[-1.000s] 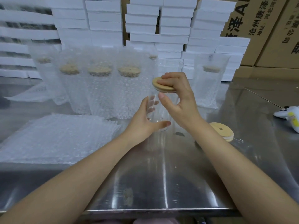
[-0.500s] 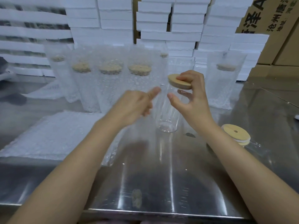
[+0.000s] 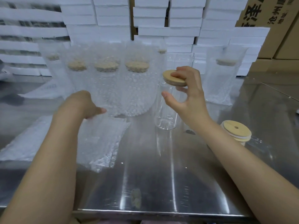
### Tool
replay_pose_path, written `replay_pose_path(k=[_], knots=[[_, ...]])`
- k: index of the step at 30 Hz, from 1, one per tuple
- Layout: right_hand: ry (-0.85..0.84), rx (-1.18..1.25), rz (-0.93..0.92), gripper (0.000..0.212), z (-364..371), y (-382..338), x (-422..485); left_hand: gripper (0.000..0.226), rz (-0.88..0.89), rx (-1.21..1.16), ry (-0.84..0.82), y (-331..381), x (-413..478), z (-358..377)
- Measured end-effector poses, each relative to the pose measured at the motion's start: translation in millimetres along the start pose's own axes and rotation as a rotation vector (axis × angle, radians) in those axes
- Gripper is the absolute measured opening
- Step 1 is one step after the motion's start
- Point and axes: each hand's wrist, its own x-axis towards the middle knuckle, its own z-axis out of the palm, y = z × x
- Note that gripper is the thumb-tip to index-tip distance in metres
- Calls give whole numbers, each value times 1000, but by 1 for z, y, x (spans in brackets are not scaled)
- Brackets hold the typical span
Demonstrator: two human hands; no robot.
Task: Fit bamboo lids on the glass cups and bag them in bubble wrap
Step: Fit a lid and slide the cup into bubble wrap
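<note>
Centre right, the right hand (image 3: 189, 97) curls its fingers (image 3: 177, 73) over the round bamboo lid (image 3: 169, 78) atop the clear glass cup (image 3: 163, 117), thumb spread apart. Centre left, the left hand (image 3: 84, 104) pinches a transparent bubble-wrap bag (image 3: 103, 139).

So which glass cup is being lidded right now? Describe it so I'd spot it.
On the steel table, find the row of bubble-wrapped cups with lids inside. Just right of that row stands a clear glass cup. Unlike them it has no wrap, and the right hand holds a bamboo lid at its mouth.
</note>
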Motion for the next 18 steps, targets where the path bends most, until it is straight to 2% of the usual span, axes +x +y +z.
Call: replay_pose_path(k=[3, 5, 7, 9, 10, 13, 18], knots=[[3, 2, 12, 44, -1, 2, 2, 54, 103, -422, -85, -12, -7, -18], [16, 14, 25, 45, -3, 3, 2, 44, 212, -674, -227, -12, -11, -22], [32, 29, 35, 49, -4, 2, 2, 29, 282, -793, -315, -4, -13, -18], [44, 36, 42, 50, -4, 2, 2, 8, 284, -830, -336, 9, -10, -5], [49, 36, 43, 50, -3, 1, 2, 5, 277, -829, -328, 16, -9, 2], [57, 56, 89, 49, -3, 1, 0, 12, 270, -771, -255, 39, -8, 24], [109, 153, 337, 46, -8, 4, 3, 17, 320, -772, -63, 62, -12, 52]])
